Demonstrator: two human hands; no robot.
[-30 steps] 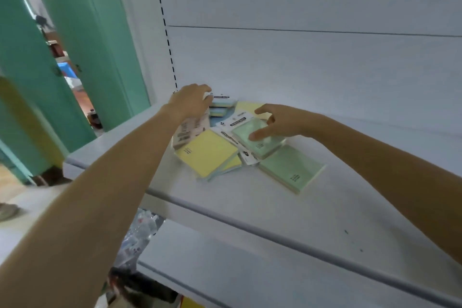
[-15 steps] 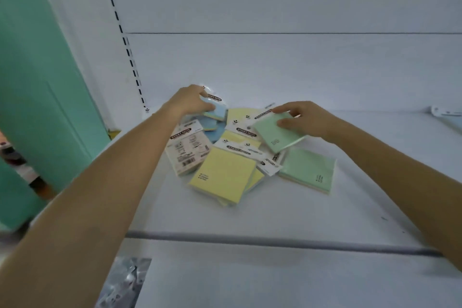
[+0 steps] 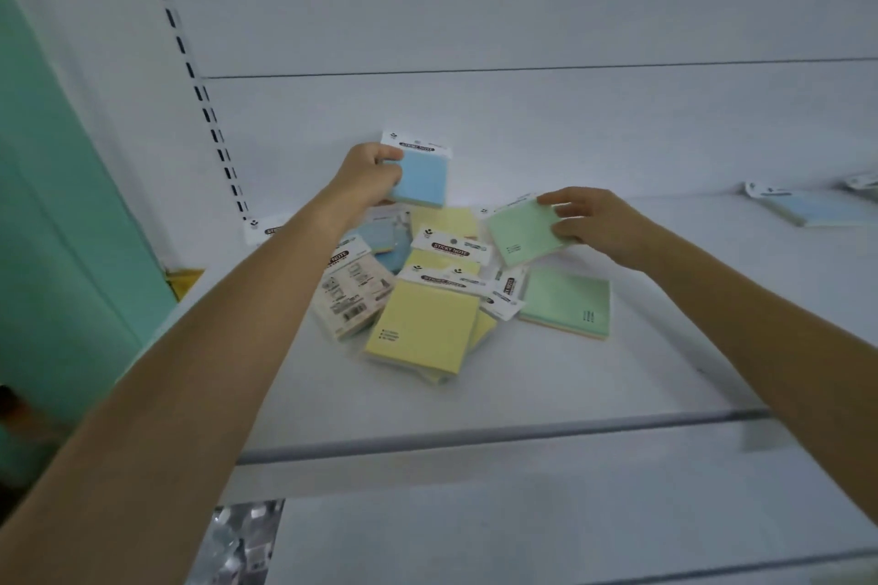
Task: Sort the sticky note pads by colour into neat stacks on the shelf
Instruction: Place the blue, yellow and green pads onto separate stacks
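- Blue sticky note pad [image 3: 423, 178] is up off the shelf [image 3: 475, 399], above the back of the heap. Its white header card is uppermost and its face is toward the camera. The left hand [image 3: 366, 178] grips its left edge, fingers [image 3: 387, 154] curled round it.
- Green pad [image 3: 522, 233] is lifted at the heap's right side, tilted, with its header end pointing back and left. The right hand [image 3: 594, 223] pinches its right edge, thumb and fingers closed narrowly on it.
- Just below it and nearer the camera, a second green pad [image 3: 565, 302] lies flat on the shelf, just beside the heap. That looks the natural base for the held one, and the right hand is the nearer.
- Far right along the shelf, well apart from the heap, another blue pad [image 3: 807, 209] lies flat. The held blue one probably belongs there, which would mean a reach across, past the right hand.
- Between the hands the heap is unsorted: yellow pads [image 3: 423, 328] overlap in front, blue ones are half buried behind, and a face-down pad [image 3: 351, 295] shows its printed back.
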